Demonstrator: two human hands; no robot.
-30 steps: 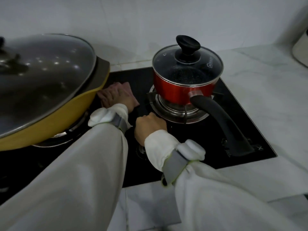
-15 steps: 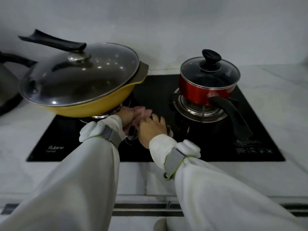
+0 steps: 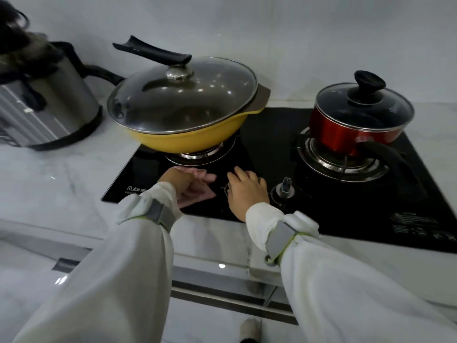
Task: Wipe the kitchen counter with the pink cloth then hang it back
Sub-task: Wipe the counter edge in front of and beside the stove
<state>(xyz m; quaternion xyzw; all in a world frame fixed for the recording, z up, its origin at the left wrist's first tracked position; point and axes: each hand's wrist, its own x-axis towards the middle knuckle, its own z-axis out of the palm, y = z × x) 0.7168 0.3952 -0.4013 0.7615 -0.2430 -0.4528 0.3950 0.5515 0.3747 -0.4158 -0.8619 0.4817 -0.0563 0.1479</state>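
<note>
Two hands work on the black hob (image 3: 267, 134). Far left on the marble counter (image 3: 61, 184) stands a steel kettle (image 3: 57, 100). Next, a yellow wok (image 3: 188, 137) under a glass lid sits on the left burner. Near it, the left hand (image 3: 184, 185) holds the pink cloth (image 3: 200, 191) against the glass. Just right, the right hand (image 3: 244, 191) rests with fingers curled over a knob. Far right sits a red saucepan (image 3: 346, 134).
</note>
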